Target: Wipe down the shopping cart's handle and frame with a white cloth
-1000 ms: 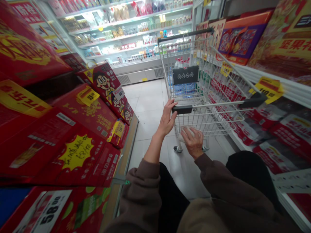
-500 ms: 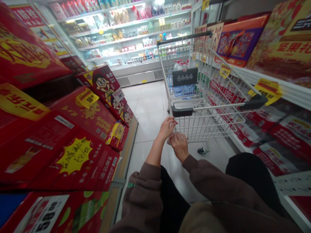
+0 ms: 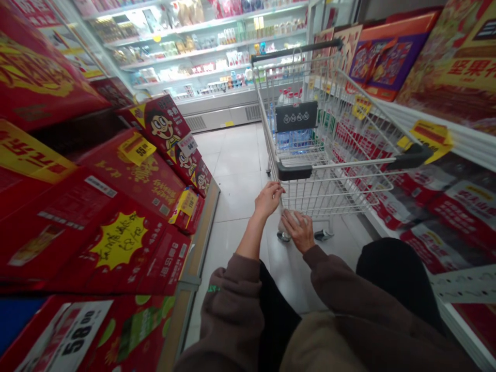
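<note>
I have the left hand [image 3: 268, 200] curled at the rear edge of the wire shopping cart [image 3: 329, 194], just below its black handle [image 3: 294, 172]. I cannot tell whether it grips the frame. The right hand [image 3: 298, 231] sits just beside it and lower, fingers spread over a pale crumpled packet [image 3: 289, 221], though I cannot tell if they clamp it. The packet lies against the cart's rear, under the right palm. Half a second ago the hands were closer and the packet was mostly hidden; now they have parted slightly, and more of it shows. Ahead of both hands, bottled water [image 3: 293, 139] stands in the cart. To their left, red gift boxes [image 3: 132, 175] fill the shelf.
</note>
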### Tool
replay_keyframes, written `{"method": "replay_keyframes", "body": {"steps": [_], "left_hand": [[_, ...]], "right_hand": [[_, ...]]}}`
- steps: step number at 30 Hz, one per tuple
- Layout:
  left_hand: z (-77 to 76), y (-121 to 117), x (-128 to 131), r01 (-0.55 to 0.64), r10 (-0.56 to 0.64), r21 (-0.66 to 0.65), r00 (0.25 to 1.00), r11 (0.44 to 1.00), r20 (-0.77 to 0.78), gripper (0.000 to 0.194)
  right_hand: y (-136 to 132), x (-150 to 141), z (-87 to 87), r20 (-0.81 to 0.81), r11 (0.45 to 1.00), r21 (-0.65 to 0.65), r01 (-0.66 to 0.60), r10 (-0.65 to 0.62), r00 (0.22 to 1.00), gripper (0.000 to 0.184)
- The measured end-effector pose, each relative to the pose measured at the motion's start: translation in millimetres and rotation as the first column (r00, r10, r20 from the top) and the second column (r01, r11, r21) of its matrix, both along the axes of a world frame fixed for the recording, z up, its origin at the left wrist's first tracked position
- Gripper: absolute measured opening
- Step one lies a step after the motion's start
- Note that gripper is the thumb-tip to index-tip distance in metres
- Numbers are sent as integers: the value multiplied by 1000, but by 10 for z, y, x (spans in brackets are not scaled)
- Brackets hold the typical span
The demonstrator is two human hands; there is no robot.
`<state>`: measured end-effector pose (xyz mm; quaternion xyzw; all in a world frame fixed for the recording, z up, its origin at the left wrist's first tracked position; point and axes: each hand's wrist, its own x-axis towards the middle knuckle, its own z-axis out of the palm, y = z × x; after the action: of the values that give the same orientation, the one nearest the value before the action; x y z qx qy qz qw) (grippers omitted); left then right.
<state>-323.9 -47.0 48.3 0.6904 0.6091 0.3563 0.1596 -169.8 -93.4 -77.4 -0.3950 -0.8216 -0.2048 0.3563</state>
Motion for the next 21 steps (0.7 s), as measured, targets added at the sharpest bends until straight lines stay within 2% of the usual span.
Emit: {"method": "replay_keyframes", "body": {"steps": [3,7,11,14,19,21], "left_hand": [[9,-17,67,-16,16,-17,1000,1000,-4,22],[12,-26,111,-32,32,-22,999,999,0,25],[19,-41,107,-30,30,-29,1000,999,3,24],[17,-51,122,-31,32,-33,999,999,9,24],[8,-39,145,-55,56,-41,998,998,22,25],[12,-26,128,-55,56,-50,998,997,19,24]], "right_hand": [[-9,-111,38,-42,998,-27,52,-53,998,28],[-56,-286,204,28,983,-154,102,-99,995,31],[-132,-153,164,59,977,-204,68,-57,997,36],[-166,-110,135,53,972,-205,112,-103,993,34],[-144,-384,324,96,933,-306,190,-168,981,36],[-133,-432,338,111,929,-319,187,-160,981,38]]}}
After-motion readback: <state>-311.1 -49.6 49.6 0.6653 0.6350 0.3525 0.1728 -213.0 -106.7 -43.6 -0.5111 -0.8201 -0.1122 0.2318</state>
